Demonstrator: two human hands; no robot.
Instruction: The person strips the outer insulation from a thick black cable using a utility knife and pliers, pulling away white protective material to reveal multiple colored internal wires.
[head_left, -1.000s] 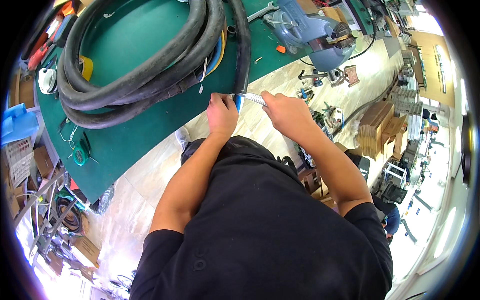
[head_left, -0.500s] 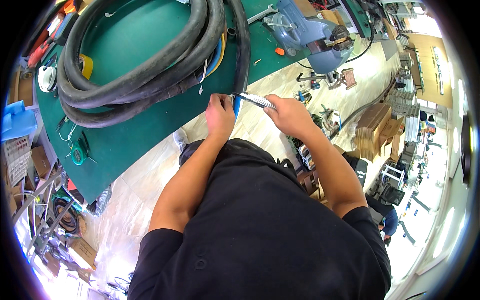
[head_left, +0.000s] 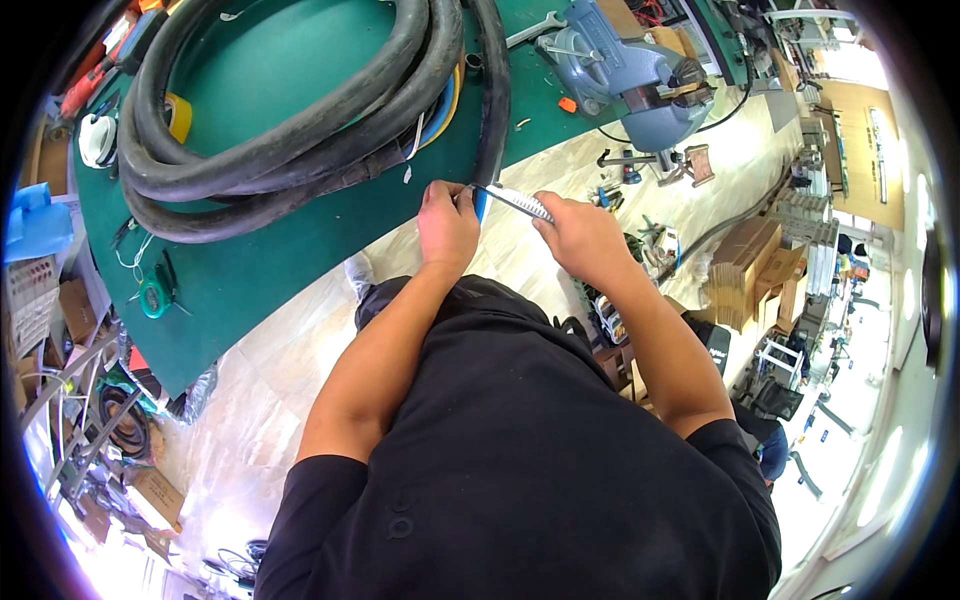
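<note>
Cable [head_left: 490, 125], thick and black, runs down the far part of the green table [head_left: 255, 285] to its near edge, where its end lies between the person's two hands. The right hand [head_left: 583, 238] has its fingers clamped around the handle of a slim pale tool [head_left: 522, 203], apparently a cutter, its tip at that end. The left hand [head_left: 448, 228] has thumb and fingers bunched just left of it; whether they pinch anything cannot be told. A blue core [head_left: 481, 208] shows past the black sheath, so some of it seems already opened. With the tool at the end, trimming looks unfinished; how much remains is hidden. To the left, a heavy coil [head_left: 290, 155] lies untouched.
</note>
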